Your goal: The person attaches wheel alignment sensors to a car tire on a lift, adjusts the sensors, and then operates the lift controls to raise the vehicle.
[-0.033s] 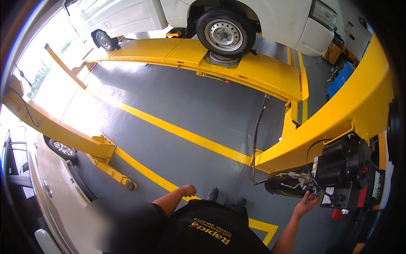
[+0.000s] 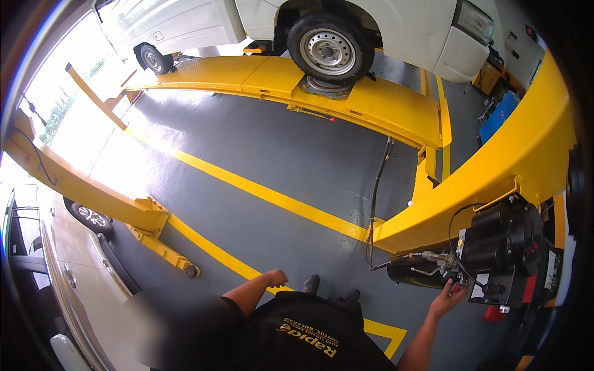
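My right hand [image 2: 447, 300] is closed around a small red-and-black control handle [image 2: 456, 288] on the underside of a black hydraulic power unit [image 2: 495, 247]. The unit is mounted against the thick yellow lift post [image 2: 482, 161]. Next to my fingers sit metal fittings [image 2: 439, 257], and a black hose [image 2: 375, 204] runs from them up toward the lift platform. My left hand [image 2: 276, 278] hangs over the floor in front of me, fingers curled in, with nothing visible in it.
A white vehicle [image 2: 408, 31] stands on the yellow lift platform [image 2: 260, 77], its front wheel [image 2: 328, 51] over a round plate. Another yellow post [image 2: 86, 185] and a light-coloured car [image 2: 80, 266] are at left. Yellow lines [image 2: 247, 187] cross the grey floor.
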A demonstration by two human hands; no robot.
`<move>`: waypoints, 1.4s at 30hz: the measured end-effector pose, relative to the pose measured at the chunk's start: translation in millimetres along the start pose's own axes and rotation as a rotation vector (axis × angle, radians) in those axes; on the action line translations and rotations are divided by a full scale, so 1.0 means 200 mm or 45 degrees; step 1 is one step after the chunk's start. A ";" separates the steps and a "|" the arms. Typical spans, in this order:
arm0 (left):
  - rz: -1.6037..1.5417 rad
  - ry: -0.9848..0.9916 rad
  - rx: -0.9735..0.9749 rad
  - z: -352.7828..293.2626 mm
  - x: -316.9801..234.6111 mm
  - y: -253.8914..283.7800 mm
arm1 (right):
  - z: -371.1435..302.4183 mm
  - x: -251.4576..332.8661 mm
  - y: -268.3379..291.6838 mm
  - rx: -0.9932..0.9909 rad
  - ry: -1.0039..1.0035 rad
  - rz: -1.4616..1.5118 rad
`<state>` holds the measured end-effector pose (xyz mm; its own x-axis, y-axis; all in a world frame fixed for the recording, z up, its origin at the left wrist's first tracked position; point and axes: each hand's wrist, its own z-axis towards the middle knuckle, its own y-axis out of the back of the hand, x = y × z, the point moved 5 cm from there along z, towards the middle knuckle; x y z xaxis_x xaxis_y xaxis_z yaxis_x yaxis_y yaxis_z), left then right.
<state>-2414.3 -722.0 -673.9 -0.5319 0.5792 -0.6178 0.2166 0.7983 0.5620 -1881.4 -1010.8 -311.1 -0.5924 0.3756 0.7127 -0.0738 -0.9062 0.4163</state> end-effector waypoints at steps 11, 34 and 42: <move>-0.081 0.245 0.128 -0.06 0.03 0.02 | -0.01 0.00 -0.06 0.063 -0.041 0.048; 0.508 -0.255 0.066 -0.02 -0.32 0.09 | 0.01 0.12 0.09 -0.109 -0.075 -0.120; 0.388 -0.293 0.032 -0.11 -0.28 0.13 | 0.01 0.10 0.03 0.065 -0.227 -0.060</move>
<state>-2396.6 -737.6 -613.5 -0.2432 0.8101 -0.5334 0.3580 0.5861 0.7269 -1891.6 -1008.5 -292.4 -0.4373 0.4499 0.7786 -0.0544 -0.8775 0.4765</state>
